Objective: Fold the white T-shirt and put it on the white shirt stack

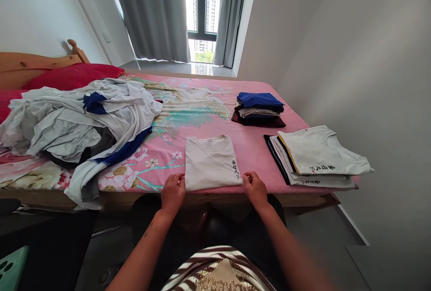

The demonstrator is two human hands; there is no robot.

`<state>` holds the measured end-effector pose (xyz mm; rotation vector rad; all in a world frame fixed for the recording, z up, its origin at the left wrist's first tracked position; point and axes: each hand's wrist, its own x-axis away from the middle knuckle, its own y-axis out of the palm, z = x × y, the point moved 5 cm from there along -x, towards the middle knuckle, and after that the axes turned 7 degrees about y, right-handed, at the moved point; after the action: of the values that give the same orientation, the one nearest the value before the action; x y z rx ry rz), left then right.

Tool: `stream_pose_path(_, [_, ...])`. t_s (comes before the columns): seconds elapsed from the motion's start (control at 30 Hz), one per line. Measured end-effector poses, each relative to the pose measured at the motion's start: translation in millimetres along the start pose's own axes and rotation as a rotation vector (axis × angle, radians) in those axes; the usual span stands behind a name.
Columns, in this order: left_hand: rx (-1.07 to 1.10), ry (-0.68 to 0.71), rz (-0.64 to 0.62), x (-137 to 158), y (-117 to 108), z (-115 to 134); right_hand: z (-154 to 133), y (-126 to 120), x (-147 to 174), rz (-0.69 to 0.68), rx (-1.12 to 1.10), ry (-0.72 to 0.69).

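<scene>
A white T-shirt (209,163), folded into a neat rectangle with its neckline at the far side, lies flat near the front edge of the bed. Dark lettering runs down its right side. My left hand (173,192) pinches the near left corner, fingers closed at the cloth. At the near right corner, my right hand (255,189) has thumb and fingertips together on the edge of the same shirt. Fabric between the fingers of both hands is mostly hidden.
A pile of crumpled clothes (72,122) covers the bed's left side by red pillows (77,75). Folded stacks lie to the right: dark clothes with a blue top (259,99), and shirts topped by a white one (316,152). A green phone (13,266) is lower left.
</scene>
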<state>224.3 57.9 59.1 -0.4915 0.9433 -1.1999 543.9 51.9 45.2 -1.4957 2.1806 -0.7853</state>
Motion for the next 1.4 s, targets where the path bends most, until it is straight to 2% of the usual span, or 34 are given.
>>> stream_pose_path(0.07, [0.024,0.254,-0.023,-2,11,31,-34,10,15,0.047,0.051,-0.241])
stream_pose_path(0.13, [-0.012,0.444,-0.138,2,31,55,-61,34,33,-0.038,0.151,-0.519])
stream_pose_path(0.2, [-0.119,0.521,-0.238,9,51,63,-66,62,46,-0.158,0.324,-0.7])
stream_pose_path(0.23, [-0.178,0.529,-0.272,14,59,60,-60,72,48,-0.2,0.414,-0.729])
stream_pose_path(0.33, [-0.301,0.505,-0.31,27,65,38,-23,75,39,-0.203,0.586,-0.638])
stream_pose_path(0.4, [-0.342,0.467,-0.301,31,58,21,-2,62,31,-0.161,0.632,-0.555])
stream_pose_path(0.47, [-0.362,0.428,-0.279,31,49,12,7,47,26,-0.11,0.642,-0.513])
stream_pose_path(0.57, [-0.343,0.441,-0.29,26,42,11,3,37,27,-0.077,0.597,-0.571])
stream_pose_path(0.7, [-0.324,0.472,-0.344,21,43,11,-1,43,26,-0.097,0.51,-0.662])
stream_pose_path(0.93, [-0.294,0.465,-0.402,11,32,7,-4,38,9,-0.071,0.48,-0.635])
stream_pose_path(1.2, [-0.219,0.51,-0.468,24,-1,-5,-14,13,39,-0.188,0.313,-0.658])
stream_pose_path(1.3, [-0.152,0.533,-0.418,14,-3,11,-26,2,25,-0.069,0.17,-0.554])
stream_pose_path(1.4, [-0.076,0.566,-0.33,-10,11,45,-51,6,3,0.03,0.086,-0.504])
